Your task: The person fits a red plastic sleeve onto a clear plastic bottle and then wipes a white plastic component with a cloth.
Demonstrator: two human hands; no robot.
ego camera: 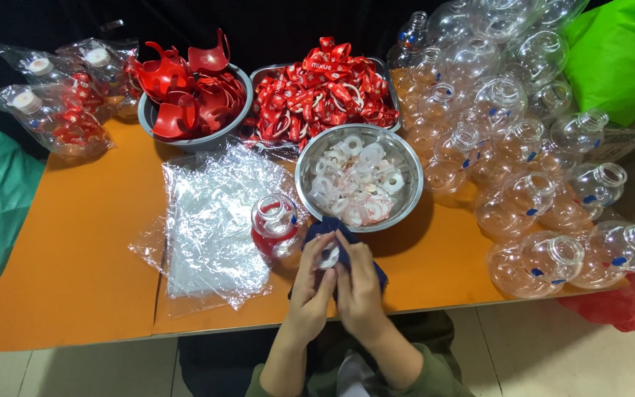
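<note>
Both hands, left and right, pinch a small white plastic ring over dark blue cloth, fingertips closed on it.

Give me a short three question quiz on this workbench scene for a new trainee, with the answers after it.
1. True or false: the steel bowl of white rings stands straight ahead of the hands on the orange table.
2. What do the left hand and right hand hold together? A) a white ring against a dark blue cloth, B) a red strap, C) a plastic bag.
3. Name what stands just left of the hands.

Key
1. True.
2. A: a white ring on a dark blue cloth.
3. A clear round bottle with red parts inside, beside the stack of clear plastic bags.
</note>
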